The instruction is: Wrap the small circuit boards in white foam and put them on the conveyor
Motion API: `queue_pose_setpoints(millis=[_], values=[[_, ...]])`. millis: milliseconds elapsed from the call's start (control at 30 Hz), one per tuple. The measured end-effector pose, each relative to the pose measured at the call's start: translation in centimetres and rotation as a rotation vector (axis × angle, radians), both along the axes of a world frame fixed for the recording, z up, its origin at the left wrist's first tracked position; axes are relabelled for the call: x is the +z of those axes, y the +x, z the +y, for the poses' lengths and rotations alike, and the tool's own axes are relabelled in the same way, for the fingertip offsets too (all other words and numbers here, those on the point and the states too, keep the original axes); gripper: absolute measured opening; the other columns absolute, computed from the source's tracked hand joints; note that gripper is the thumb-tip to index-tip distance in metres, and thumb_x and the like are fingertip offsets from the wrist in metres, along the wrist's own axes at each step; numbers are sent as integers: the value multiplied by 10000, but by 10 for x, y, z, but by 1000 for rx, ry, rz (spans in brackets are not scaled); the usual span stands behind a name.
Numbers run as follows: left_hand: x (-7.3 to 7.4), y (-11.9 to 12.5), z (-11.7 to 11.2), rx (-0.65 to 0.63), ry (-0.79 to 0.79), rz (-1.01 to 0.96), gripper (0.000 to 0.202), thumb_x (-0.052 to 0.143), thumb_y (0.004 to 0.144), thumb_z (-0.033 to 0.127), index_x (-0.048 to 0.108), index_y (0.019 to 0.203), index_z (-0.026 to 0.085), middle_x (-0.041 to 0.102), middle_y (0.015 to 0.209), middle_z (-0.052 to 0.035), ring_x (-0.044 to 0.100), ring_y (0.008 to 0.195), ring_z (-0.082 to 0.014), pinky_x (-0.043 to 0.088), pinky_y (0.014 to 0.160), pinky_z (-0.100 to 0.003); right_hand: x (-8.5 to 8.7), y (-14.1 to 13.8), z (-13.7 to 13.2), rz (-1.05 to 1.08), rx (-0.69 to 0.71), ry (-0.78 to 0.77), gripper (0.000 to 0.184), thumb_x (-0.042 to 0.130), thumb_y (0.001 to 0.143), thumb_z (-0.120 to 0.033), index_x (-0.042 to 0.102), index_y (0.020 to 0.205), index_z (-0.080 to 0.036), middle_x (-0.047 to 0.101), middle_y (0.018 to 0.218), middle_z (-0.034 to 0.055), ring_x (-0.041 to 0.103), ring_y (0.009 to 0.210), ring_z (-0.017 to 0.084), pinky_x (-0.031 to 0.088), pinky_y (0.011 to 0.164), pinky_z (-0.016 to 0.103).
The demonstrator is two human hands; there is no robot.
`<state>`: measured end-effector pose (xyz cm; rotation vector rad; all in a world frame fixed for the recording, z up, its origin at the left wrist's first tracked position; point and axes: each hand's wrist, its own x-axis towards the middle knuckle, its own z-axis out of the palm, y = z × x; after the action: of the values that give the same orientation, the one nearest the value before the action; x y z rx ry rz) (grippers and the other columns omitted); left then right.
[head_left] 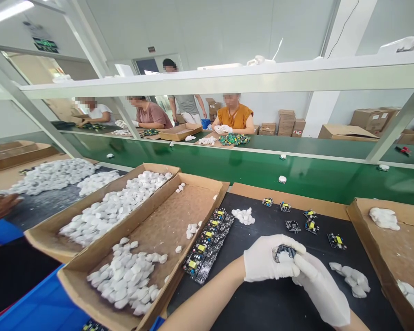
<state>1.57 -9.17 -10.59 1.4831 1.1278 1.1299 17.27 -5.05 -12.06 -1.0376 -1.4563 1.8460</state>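
Observation:
My left hand (262,259), in a white glove, is closed around a small black circuit board (285,251) above the black mat (248,294). My right hand (319,282), also gloved, pinches the same board from the right side. A white lump shows on or against the board between the hands; the fingers partly cover it. Beyond my hands lie several loose small circuit boards (311,226) with yellow parts. To the left is a joined panel of circuit boards (209,243). Soft white lumps (243,216) rest near its top, and more white lumps (352,278) lie right of my hands.
Cardboard trays of white lumps stand left: a near tray (189,181) and a fuller tray (41,234). Another cardboard tray (369,243) is at right. A green conveyor belt (210,161) carries small pieces. Co-workers sit across it; another person's hand (2,207) is at far left.

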Motion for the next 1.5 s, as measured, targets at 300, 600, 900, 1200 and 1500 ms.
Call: queue_pose_setpoints(millis=[300,600,900,1200,1500], values=[[4,5,-3,104,147,263,369,681,667,219,667,1036,240,688,1081,9,648,938,-160,482,890,-249,5,-3,-1,56,115,63,366,609,775,-514,637,740,-151,531,625,3,410,565,115,378,570,266],[-2,-2,5,163,309,344,620,793,572,450,617,1125,233,635,1167,-73,591,1069,-236,448,953,-357,13,-4,-1,29,154,100,421,545,801,-549,634,777,-139,489,642,4,331,552,104,291,502,242],[-6,2,7,194,490,668,432,708,679,304,616,1092,215,657,1117,-72,615,1016,-240,474,896,-367,6,-7,2,72,62,27,480,472,781,-632,484,666,-166,402,572,-28,286,500,89,229,464,237],[-14,6,4,349,597,632,333,651,668,231,659,1001,236,719,949,-30,667,852,-201,515,772,-318,20,-4,0,-197,121,341,280,575,781,-427,558,673,-169,456,567,-33,379,531,104,313,505,232],[-12,10,1,393,600,601,282,637,673,247,672,952,234,716,908,-42,660,820,-200,515,748,-310,23,-4,-4,-166,135,458,304,511,796,-449,560,684,-171,535,635,1,468,605,145,375,577,262]])
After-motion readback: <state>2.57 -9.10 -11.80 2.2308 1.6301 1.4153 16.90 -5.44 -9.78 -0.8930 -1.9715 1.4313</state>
